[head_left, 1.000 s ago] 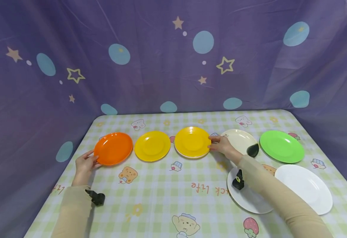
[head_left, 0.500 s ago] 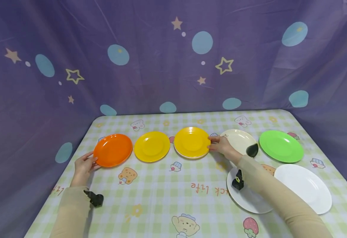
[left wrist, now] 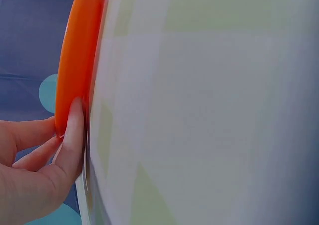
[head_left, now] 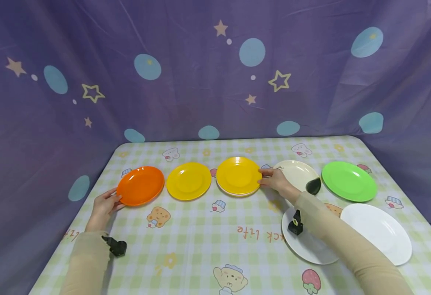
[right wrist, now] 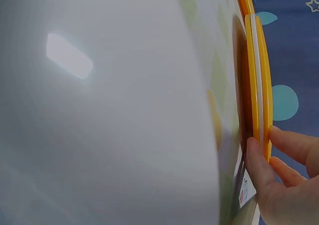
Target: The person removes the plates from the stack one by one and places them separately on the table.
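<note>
At the left of the table an orange plate (head_left: 140, 185) has its left rim pinched by my left hand (head_left: 105, 207). The left wrist view shows the thumb (left wrist: 73, 130) on the table side of that plate and other fingers on its opposite side. In the middle, my right hand (head_left: 276, 182) grips the right edge of a stack of plates with a yellow plate (head_left: 239, 176) on top. Seen edge-on in the right wrist view, a white plate (right wrist: 257, 70) lies between two yellow ones in this stack. Another yellow plate (head_left: 189, 181) sits between the orange plate and the stack.
A cream plate (head_left: 295, 170) with a dark print lies behind my right forearm, and a green plate (head_left: 349, 181) is at the far right. Nearer me are two white plates (head_left: 381, 235), (head_left: 307, 246), the left one partly covered by my right sleeve. A purple curtain (head_left: 208, 82) hangs behind the checked tablecloth (head_left: 197, 254).
The orange plate has shifted slightly toward me with my left hand, and the left wrist has moved a little left. My right hand stays at the stack's edge.
</note>
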